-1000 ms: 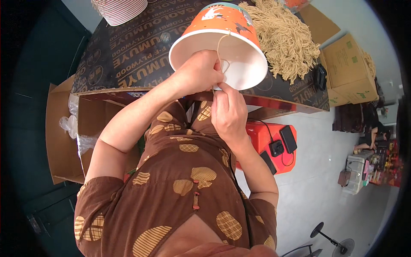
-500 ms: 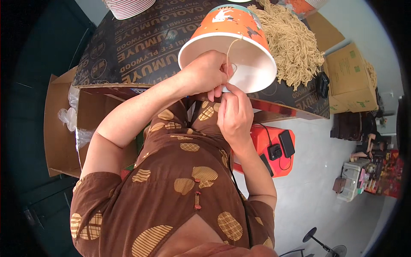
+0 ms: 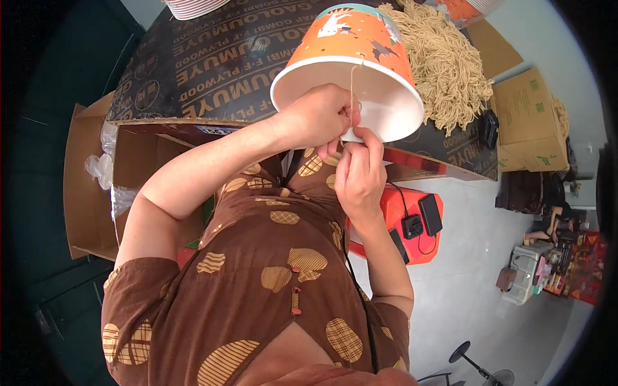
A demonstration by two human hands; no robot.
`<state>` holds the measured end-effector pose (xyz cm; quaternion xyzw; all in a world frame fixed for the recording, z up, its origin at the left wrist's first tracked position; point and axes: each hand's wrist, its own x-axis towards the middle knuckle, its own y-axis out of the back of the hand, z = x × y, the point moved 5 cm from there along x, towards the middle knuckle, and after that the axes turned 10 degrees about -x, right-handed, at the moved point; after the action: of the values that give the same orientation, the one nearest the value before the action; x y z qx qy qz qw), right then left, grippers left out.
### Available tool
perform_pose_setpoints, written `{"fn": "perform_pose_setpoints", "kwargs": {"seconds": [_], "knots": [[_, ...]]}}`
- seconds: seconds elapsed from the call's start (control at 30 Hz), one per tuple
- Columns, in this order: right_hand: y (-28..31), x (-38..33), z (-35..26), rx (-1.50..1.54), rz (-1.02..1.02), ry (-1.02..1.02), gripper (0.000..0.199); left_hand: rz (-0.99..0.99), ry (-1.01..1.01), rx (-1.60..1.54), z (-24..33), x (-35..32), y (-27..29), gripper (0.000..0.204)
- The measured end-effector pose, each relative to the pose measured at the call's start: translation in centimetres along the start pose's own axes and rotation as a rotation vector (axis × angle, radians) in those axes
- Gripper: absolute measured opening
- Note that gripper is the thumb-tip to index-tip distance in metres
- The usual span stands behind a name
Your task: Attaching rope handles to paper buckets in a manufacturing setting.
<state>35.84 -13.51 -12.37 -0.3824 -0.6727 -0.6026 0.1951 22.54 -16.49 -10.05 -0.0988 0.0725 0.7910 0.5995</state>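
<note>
An orange paper bucket [image 3: 360, 38] with a white inside lies on its side on the table, its mouth facing me. From the far side of its rim a thin tan string [image 3: 352, 80] runs down across the opening to my fingers. My left hand [image 3: 320, 116] is closed at the mouth, pinching the string between thumb and fingers. My right hand [image 3: 362, 167] is at the near rim, thumb and forefinger pinched together by the lower part of the string. Whatever sits between those right fingertips is too small to make out.
A heap of tan string [image 3: 444, 71] lies right of the bucket on the dark printed board tabletop [image 3: 212, 64]. An open cardboard box [image 3: 90, 186] stands at left, another carton [image 3: 531, 122] at right. Below right, a red stool [image 3: 421, 248] holds black devices. A person sits at far right.
The bucket and both hands have shifted slightly right and down in view. The string is now drawn straighter across the opening, where before it curved in a loop.
</note>
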Motion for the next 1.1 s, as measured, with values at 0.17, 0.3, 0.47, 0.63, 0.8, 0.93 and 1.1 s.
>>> {"fn": "perform_pose_setpoints", "kwargs": {"seconds": [0.17,0.3,0.47,0.63,0.8,0.93,1.1], "knots": [[-0.1,0.0,0.2,0.026,-0.007,-0.013,0.017,0.016,0.0,0.218,0.7,-0.1,-0.1,0.012],[-0.2,0.1,0.2,0.05,-0.033,-0.042,0.018,0.012,-0.014,0.254,0.7,0.1,-0.1,0.013],[-0.3,0.1,0.2,0.06,-0.04,-0.068,0.016,-0.003,-0.048,0.382,0.9,0.1,-0.3,0.012],[-0.2,0.1,0.3,0.032,-0.018,-0.05,0.014,0.028,-0.069,0.335,1.2,-0.1,-0.3,0.007],[0.4,0.4,0.0,-0.01,0.033,-0.076,0.014,0.028,-0.087,0.266,0.6,0.0,-0.1,0.005],[0.5,0.7,-0.6,-0.04,0.038,-0.12,0.014,0.019,-0.063,0.279,0.1,0.1,0.2,0.008],[0.3,1.2,-0.5,-0.035,0.002,-0.225,0.011,-0.006,-0.053,0.322,0.5,-0.1,0.2,0.01]]}}
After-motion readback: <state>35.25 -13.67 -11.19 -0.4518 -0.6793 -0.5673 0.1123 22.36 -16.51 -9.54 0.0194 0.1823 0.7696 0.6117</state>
